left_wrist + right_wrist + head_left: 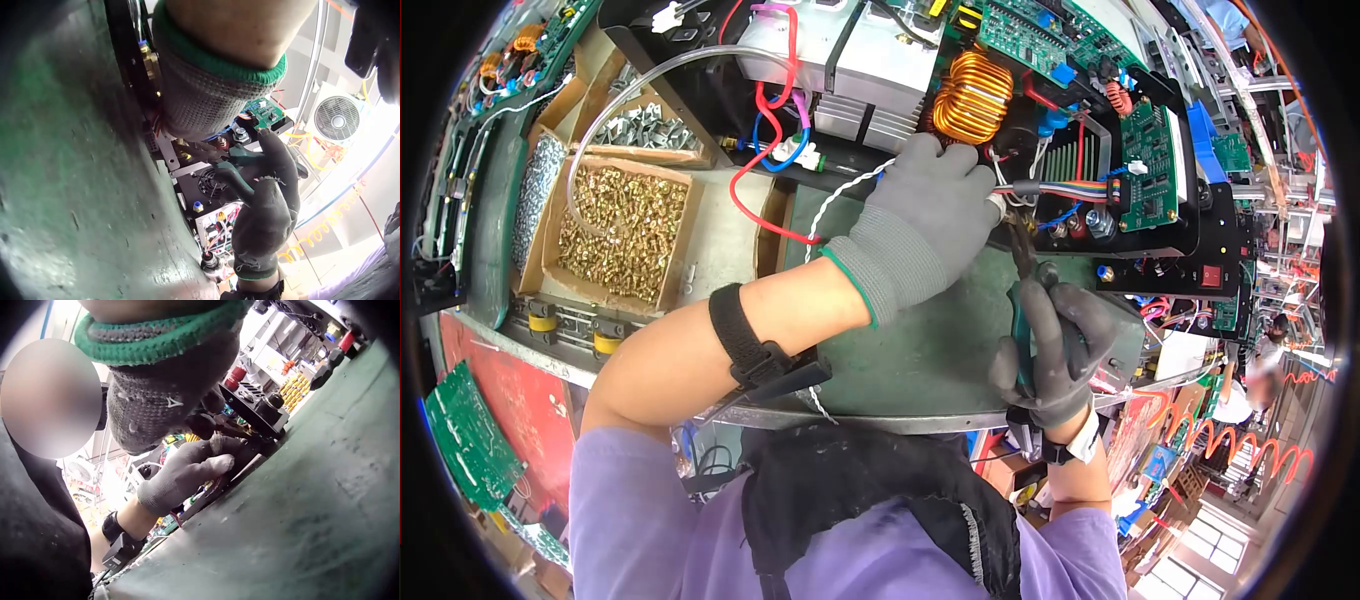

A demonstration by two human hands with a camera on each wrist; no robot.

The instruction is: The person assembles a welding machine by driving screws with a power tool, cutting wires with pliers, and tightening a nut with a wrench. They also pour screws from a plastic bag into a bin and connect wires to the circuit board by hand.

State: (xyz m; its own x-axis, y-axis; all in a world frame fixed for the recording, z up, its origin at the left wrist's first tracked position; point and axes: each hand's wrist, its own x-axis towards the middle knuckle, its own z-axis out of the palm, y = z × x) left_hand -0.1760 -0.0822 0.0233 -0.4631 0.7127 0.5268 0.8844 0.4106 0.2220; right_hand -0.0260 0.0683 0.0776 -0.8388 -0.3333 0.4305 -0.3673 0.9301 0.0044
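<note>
My left hand [925, 215], in a grey knit glove, reaches over the front edge of an open black electronics chassis [1190, 235]. A multicoloured ribbon cable [1055, 188] runs in between its thumb and index finger, which pinch it; the other fingertips are hidden behind the hand. My right hand [1060, 345], in a darker grey glove, grips pliers with green handles [1022, 335]. The pliers' dark nose points up to the chassis edge, right beside the left thumb. The left wrist view shows the pliers [232, 178] close to a metal bracket [167, 153].
A copper-wound toroid coil [973, 97] and a finned heatsink [870, 60] sit inside the chassis. Red wire [745, 195] and twisted white wire [840, 190] hang over its left front. Bins of brass fasteners [622, 232] and metal clips [645, 130] stand left on the green bench [910, 355].
</note>
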